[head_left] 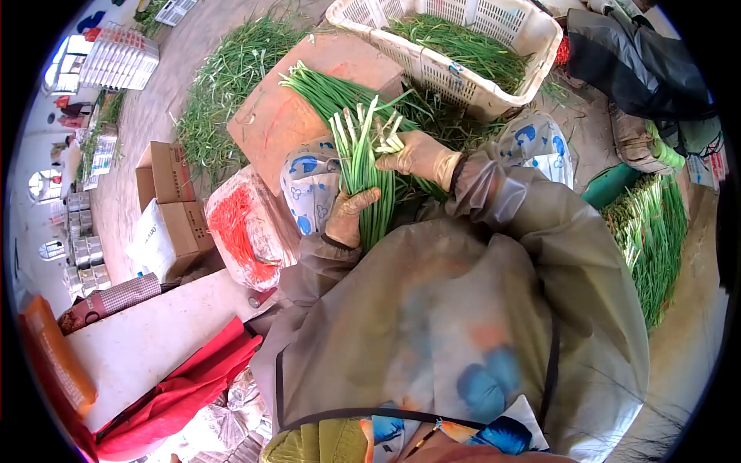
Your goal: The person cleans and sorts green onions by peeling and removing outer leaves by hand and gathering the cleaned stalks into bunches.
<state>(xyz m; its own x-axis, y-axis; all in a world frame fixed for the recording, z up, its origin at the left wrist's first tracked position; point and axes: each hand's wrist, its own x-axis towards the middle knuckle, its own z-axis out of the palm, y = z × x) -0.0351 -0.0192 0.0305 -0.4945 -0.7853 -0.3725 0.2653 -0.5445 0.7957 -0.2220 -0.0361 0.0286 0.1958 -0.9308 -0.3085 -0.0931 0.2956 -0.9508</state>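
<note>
My left hand [353, 216], in a tan glove, is wrapped round the lower part of a bunch of green stalks [361, 166] held upright above my lap. At the right of the bunch, my right hand [421, 158], gloved too, has its fingers closed round the pale ends of some more stalks [392, 141]. Behind both hands, loose green stalks [320, 89] lie on a brown board [270, 116], their tips toward the upper left.
A white crate [494, 100] of greens stands beyond the board. Piled greens [224, 92] lie at the upper left. An open carton [174, 208] and a sack with red ties [239, 231] are at the left. Tied bundles [656, 239] stand at the right.
</note>
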